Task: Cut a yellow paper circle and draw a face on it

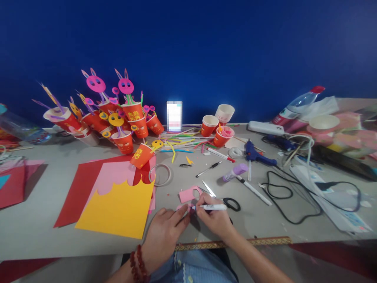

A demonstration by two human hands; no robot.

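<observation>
My right hand [213,218] is closed around a white acrylic marker [217,207]. The marker's tip meets a small pink paper piece [180,207] with darker pink on it, lying on the table. From the left, my left hand [166,224] holds that piece down with its index finger and thumb, covering part of it. Just beyond the fingers lies a pink paper scrap [187,195] with a round cut-out. Scissors [231,204] with black handles rest partly behind my right hand, blades pointing away.
Yellow [118,208] and red paper [73,192] sheets lie left, near a tape roll [168,177]. Red paper cups [123,143] with pink and yellow paper faces stand behind. Right are a glue stick [235,172], a blue glue gun [259,156] and its black cord [282,212].
</observation>
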